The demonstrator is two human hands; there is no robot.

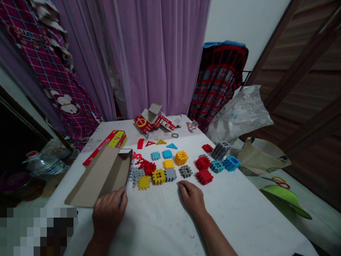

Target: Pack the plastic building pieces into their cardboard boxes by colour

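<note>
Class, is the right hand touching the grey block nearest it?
Apart: the head view shows a clear gap between the right hand and the grey block.

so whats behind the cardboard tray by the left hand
Behind the cardboard tray by the left hand, a red and yellow box lies on the white tablecloth. The tray covers that box's near end and whatever is beneath it.

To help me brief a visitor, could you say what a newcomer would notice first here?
The colourful plastic building blocks stand out, scattered mid-table on the white tablecloth: red, blue, yellow and grey. At the near left, the left hand holds an opened cardboard box. Behind, a lilac curtain hangs.
</note>
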